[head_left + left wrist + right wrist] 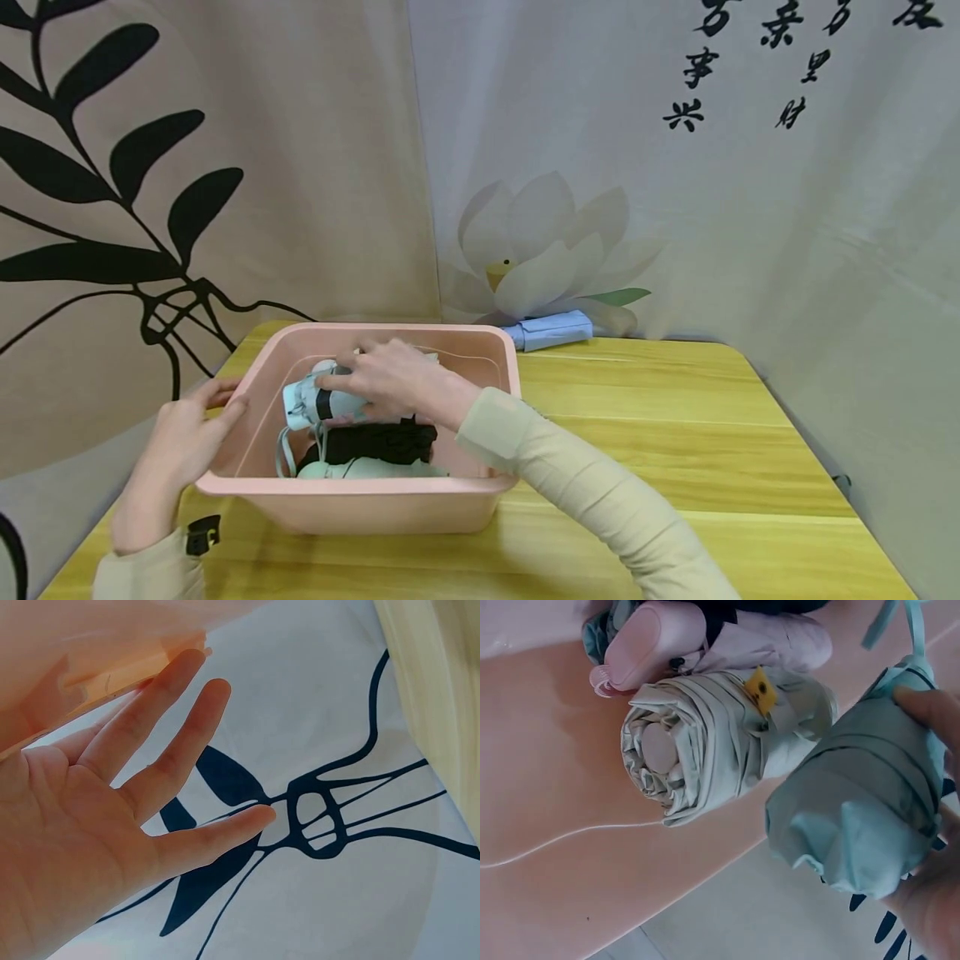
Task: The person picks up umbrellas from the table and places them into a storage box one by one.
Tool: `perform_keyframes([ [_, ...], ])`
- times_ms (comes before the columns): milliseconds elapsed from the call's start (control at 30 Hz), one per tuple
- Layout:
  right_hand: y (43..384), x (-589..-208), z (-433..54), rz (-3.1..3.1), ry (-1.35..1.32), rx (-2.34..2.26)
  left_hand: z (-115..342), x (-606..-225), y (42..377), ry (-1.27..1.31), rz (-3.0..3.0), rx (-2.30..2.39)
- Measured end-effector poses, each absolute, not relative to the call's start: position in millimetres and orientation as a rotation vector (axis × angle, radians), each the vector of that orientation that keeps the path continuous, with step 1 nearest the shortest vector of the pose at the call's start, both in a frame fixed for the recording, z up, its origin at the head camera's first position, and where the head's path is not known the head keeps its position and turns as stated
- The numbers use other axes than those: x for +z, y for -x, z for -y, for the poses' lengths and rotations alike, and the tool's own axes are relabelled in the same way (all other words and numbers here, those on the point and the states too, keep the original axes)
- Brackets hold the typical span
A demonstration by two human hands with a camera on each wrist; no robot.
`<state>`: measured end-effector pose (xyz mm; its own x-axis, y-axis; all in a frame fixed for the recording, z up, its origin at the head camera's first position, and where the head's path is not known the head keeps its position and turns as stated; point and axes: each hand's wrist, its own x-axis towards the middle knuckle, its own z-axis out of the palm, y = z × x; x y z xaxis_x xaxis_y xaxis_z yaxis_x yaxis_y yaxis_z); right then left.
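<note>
In the head view a pink plastic basin point(352, 506) holds several folded umbrellas. My right hand point(401, 379) reaches inside and grips a light blue folded umbrella point(303, 406); in the right wrist view its thumb and fingers point(934, 716) lie round the blue cloth, and a strap hangs from the end. Under it in the basin lie a black folded umbrella point(382, 442) and a mint one point(367, 469). A pale folded umbrella point(712, 742) with a yellow tag and a pink one point(757, 645) lie alongside. My left hand point(112, 795), fingers spread, rests against the basin's outer left side.
Behind the basin's back right corner, a blue folded object point(557, 331) lies on the wooden table point(675, 433). A printed cloth backdrop point(750, 233) hangs behind the table and along its sides. A black band point(202, 535) sits at the left wrist.
</note>
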<state>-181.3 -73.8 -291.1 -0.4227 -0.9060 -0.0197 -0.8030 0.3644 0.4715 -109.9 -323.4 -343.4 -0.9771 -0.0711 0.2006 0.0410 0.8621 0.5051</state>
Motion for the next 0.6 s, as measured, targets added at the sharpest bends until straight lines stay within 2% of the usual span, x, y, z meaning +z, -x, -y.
perform_keyframes([
  [600, 183, -303, 80, 2.421, -1.625, -0.715, 324, -344, 110, -0.022, 2.823, -0.778],
])
